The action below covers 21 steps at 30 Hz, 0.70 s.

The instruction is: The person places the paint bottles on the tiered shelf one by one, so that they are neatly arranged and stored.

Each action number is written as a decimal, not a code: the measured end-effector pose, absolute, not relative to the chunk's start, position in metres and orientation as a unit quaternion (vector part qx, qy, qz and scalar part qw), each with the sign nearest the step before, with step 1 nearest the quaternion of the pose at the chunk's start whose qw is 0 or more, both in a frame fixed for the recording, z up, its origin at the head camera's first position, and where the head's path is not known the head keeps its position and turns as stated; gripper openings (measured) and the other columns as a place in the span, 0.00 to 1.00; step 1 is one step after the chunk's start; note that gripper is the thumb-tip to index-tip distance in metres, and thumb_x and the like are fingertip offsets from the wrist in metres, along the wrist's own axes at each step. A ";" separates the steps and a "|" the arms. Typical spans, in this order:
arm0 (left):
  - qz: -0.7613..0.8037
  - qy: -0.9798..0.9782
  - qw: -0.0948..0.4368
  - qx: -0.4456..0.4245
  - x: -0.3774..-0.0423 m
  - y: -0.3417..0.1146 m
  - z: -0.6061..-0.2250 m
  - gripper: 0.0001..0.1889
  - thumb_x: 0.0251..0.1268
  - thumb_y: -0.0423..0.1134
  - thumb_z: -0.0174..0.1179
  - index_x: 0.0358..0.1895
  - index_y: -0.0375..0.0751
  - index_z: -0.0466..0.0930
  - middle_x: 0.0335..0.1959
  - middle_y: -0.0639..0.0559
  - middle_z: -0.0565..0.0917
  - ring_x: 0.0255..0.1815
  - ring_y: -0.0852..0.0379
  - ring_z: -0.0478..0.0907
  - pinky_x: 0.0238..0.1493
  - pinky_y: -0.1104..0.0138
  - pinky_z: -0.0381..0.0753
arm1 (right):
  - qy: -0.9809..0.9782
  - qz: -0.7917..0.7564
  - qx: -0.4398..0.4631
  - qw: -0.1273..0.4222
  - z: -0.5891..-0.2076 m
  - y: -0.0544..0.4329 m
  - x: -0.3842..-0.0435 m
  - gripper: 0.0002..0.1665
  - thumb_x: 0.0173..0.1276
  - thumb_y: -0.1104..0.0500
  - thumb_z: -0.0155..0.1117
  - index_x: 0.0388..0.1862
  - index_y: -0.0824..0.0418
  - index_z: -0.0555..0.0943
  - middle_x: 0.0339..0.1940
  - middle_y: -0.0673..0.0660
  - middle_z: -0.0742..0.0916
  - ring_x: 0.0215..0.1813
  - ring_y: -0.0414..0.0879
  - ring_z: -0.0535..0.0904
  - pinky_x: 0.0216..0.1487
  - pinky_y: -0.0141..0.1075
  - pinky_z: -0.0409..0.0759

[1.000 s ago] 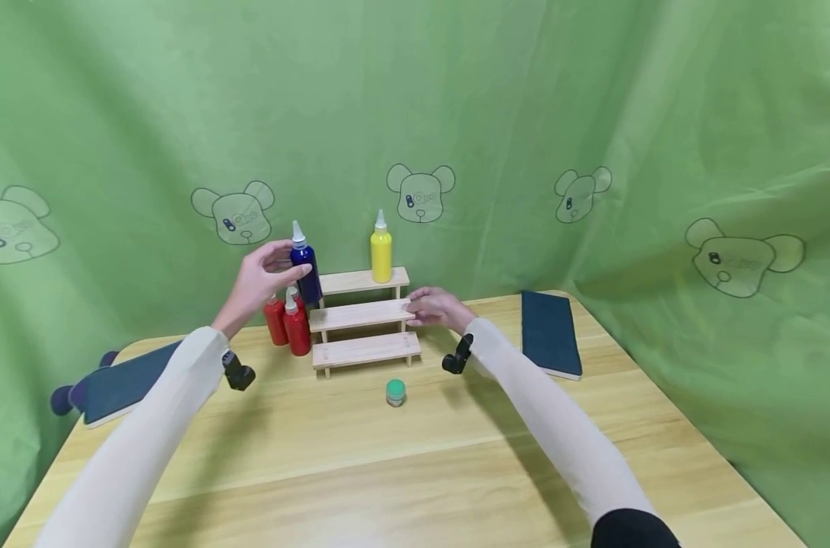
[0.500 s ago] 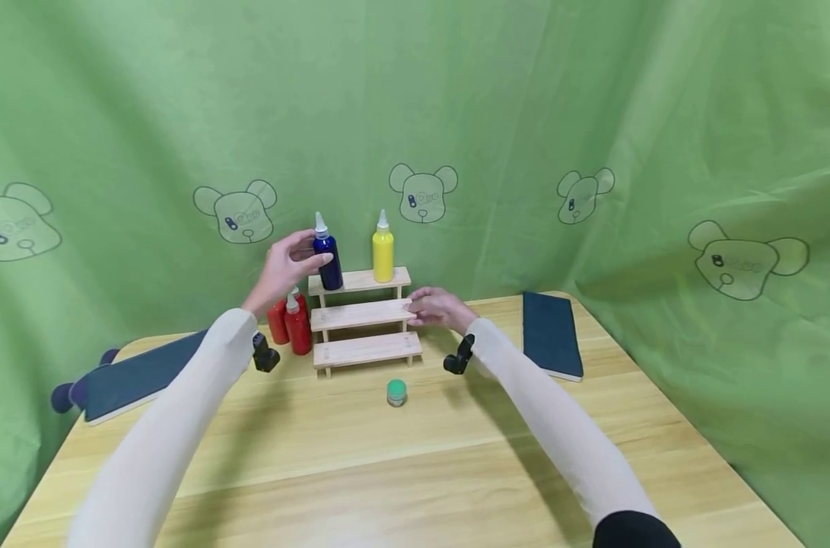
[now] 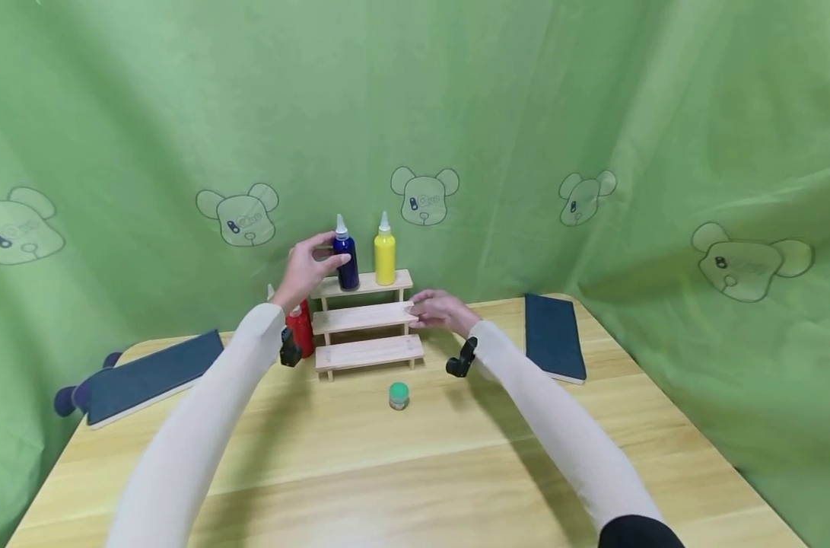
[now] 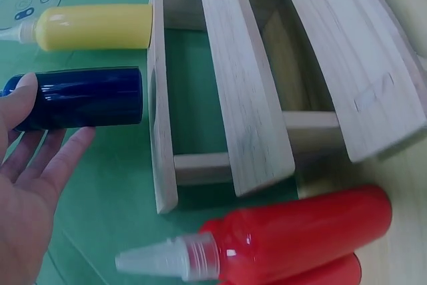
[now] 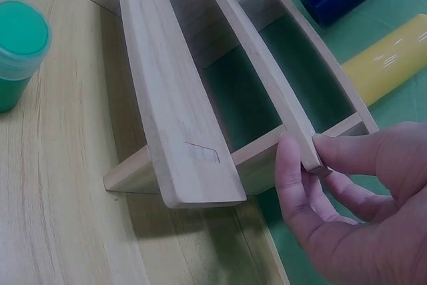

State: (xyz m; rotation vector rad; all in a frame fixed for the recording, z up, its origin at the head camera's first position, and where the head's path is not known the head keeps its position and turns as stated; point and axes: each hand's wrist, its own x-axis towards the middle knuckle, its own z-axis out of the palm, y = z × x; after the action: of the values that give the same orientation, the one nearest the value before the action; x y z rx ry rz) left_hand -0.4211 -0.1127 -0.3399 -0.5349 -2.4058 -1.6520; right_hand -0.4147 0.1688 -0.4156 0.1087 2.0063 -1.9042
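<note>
Over there, the person's left hand (image 3: 306,270) pinches one upright, glossy dark-blue bottle (image 3: 348,266) between thumb and fingers, its base poking out below the grip, just above the top step of a pale wooden three-step stand (image 3: 368,353). One bright yellow, white-nozzled bottle (image 3: 385,259) stands just beside it. The right hand (image 3: 442,310) grips the middle step's right end. I count at least two glossy red bottles (image 4: 307,235), one small green-lidded jar (image 3: 399,396) and two flat navy slabs (image 3: 554,335) on the worktop (image 3: 387,472).
</note>
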 end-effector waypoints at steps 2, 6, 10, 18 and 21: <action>-0.551 -0.811 0.087 -0.178 -0.423 -0.108 -0.342 0.32 0.72 0.35 0.68 0.76 0.35 0.69 0.69 0.33 0.78 0.67 0.36 0.79 0.71 0.49 0.78 | 0.714 -0.672 0.042 0.192 -0.416 0.168 -0.414 0.27 0.74 0.74 0.60 0.69 0.73 0.67 0.44 0.59 0.80 0.36 0.45 0.81 0.42 0.30 0.88; -0.542 -0.814 0.096 -0.184 -0.426 -0.097 -0.344 0.31 0.73 0.34 0.67 0.76 0.34 0.69 0.68 0.32 0.78 0.66 0.36 0.80 0.70 0.50 0.79 | 0.712 -0.675 0.043 0.190 -0.414 0.167 -0.414 0.28 0.74 0.74 0.60 0.70 0.73 0.66 0.44 0.59 0.80 0.36 0.45 0.81 0.41 0.30 0.88; -0.523 -0.822 0.108 -0.196 -0.428 -0.088 -0.344 0.31 0.74 0.35 0.65 0.77 0.33 0.68 0.68 0.33 0.78 0.65 0.37 0.80 0.69 0.50 0.80 | 0.710 -0.680 0.043 0.178 -0.413 0.169 -0.415 0.26 0.73 0.75 0.60 0.67 0.73 0.68 0.44 0.59 0.80 0.35 0.45 0.80 0.38 0.28 0.87; -0.485 -0.839 0.121 -0.215 -0.433 -0.084 -0.348 0.31 0.76 0.33 0.63 0.77 0.31 0.65 0.67 0.32 0.77 0.64 0.36 0.80 0.69 0.50 0.80 | 0.714 -0.673 0.051 0.185 -0.416 0.168 -0.416 0.29 0.73 0.75 0.61 0.71 0.73 0.67 0.44 0.59 0.81 0.37 0.45 0.80 0.42 0.30 0.88; -0.477 -0.843 0.127 -0.213 -0.434 -0.085 -0.352 0.31 0.76 0.34 0.63 0.78 0.31 0.64 0.67 0.31 0.77 0.63 0.36 0.80 0.69 0.50 0.81 | 0.713 -0.676 0.048 0.181 -0.418 0.168 -0.414 0.29 0.73 0.75 0.60 0.70 0.73 0.67 0.44 0.59 0.80 0.37 0.45 0.80 0.43 0.30 0.88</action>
State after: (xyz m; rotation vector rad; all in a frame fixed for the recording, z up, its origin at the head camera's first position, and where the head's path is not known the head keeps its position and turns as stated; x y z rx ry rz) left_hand -0.4340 -0.0848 -0.3520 -0.6210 -2.4540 -1.3872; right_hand -0.4139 0.1678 -0.4177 0.1369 2.0130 -1.9103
